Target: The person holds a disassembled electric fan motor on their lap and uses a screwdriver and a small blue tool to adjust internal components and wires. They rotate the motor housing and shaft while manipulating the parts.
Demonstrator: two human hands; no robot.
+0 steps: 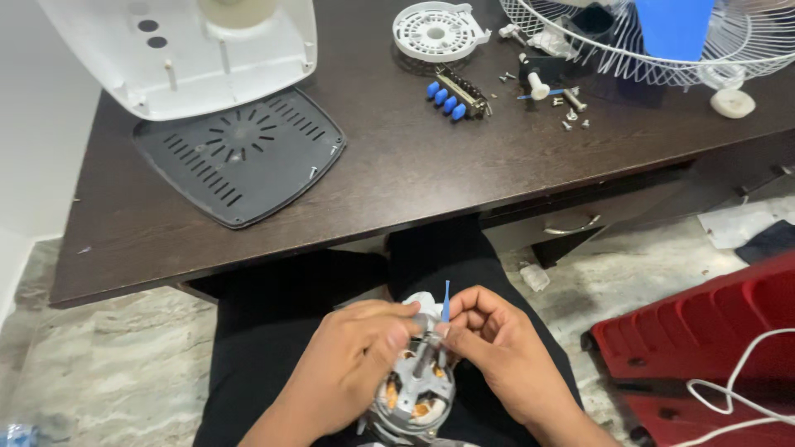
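A small grey electric motor with copper windings rests on my lap, below the table's front edge. My left hand grips its left side and top, thumb pressed near the shaft. Opposite it, my right hand pinches a thin blue stick-like tool that points upward, its lower end at the motor's top. A bit of white material shows behind the motor.
On the dark wooden table lie a black vented base plate, a white fan base, a white round cover, a blue-buttoned switch block, loose screws and a wire fan guard. A red box and white cord sit on the floor at right.
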